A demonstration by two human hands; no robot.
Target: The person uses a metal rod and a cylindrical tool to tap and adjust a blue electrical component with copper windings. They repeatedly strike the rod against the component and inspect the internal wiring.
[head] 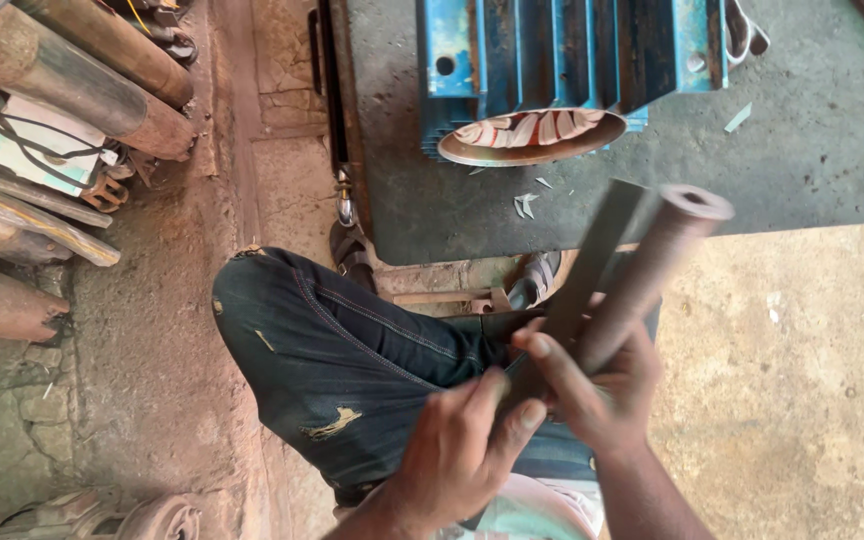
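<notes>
**Soft daylight, sharp ground, blurred hands**

The scene is lit by even, diffuse daylight, warm in tone and moderately bright. The sandy floor [802, 380] at lower right is the brightest area and looks slightly washed out. Shadows are soft: a dim band lies under the edge of the grey slab [832, 120], and the blue motor housing [562, 50] darkens between its ribs. No hard glare shows. The left hand [452, 450] and right hand [602, 385] are smeared by motion blur, as is the brown tube [652, 265]. The rusty pipes [82, 90] at the left edge are softer and seem slightly stretched by the wide lens.
</notes>
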